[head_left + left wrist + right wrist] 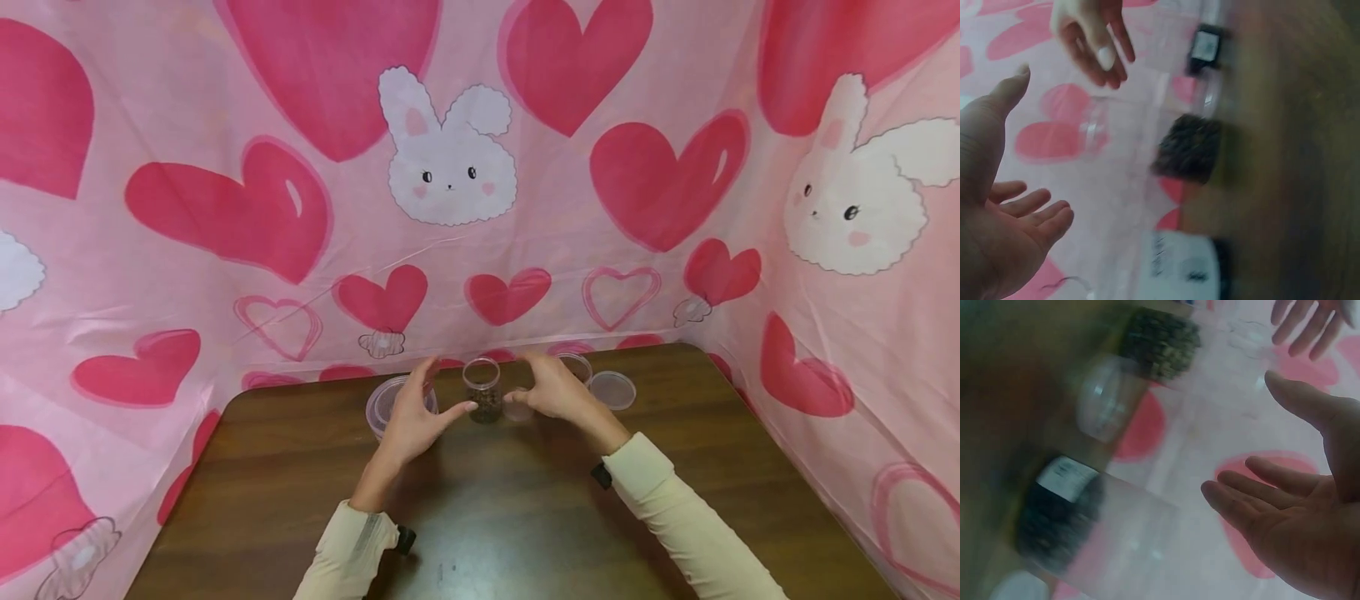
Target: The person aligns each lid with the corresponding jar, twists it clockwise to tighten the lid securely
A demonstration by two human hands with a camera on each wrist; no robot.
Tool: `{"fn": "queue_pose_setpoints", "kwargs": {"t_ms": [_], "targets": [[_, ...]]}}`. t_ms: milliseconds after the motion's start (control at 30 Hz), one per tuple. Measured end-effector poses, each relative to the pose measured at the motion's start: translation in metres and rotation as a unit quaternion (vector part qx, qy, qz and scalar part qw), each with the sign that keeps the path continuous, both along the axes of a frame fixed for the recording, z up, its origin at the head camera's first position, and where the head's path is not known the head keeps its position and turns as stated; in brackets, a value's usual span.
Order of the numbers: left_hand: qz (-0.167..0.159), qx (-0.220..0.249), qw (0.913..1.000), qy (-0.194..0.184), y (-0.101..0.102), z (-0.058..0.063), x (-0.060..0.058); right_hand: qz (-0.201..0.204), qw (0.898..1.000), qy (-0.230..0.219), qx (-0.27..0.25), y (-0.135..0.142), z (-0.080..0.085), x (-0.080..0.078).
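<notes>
A clear, open-topped jar (482,403) with dark dried bits in its bottom stands between the two hands in the head view. My left hand (415,418) is just left of it, thumb stretched toward the jar and fingers spread. On the other side is my right hand (553,388), fingers extended and thumb apart, above a clear round lid (517,408). Both wrist views show the palms facing the jar with nothing held. The dark contents (1191,147) of the middle jar look coarse and leaf-like in the left wrist view.
Partly behind the left hand is another clear container (377,407). A labelled jar (1063,509) with dark contents stands on the right, beside another flat clear lid (613,391). The brown wooden table (495,517) meets a pink heart-print cloth (442,250) behind.
</notes>
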State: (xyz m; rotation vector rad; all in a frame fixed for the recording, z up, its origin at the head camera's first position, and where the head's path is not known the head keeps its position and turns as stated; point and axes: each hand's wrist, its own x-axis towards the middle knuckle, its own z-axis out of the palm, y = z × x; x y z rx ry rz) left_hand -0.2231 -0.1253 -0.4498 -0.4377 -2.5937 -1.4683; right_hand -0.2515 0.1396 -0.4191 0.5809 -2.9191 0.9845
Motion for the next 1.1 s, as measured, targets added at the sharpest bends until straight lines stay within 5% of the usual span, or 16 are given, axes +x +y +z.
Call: {"fn": "queue_pose_setpoints", "kwargs": {"t_ms": [333,633,1100], "targets": [[0.047,0.002,0.9988,0.013,0.037,-0.032,-0.014,-0.040,0.998,-0.047,-0.015,-0.010,-0.038,-0.012],[0.101,0.027,0.9944,0.018,0.066,-0.051,-0.014,-0.043,0.997,-0.058,0.012,-0.018,-0.063,-0.022],[0.107,0.047,0.9931,0.009,0.073,-0.072,-0.022,-0.054,0.997,-0.054,0.026,-0.020,-0.087,-0.023]]}}
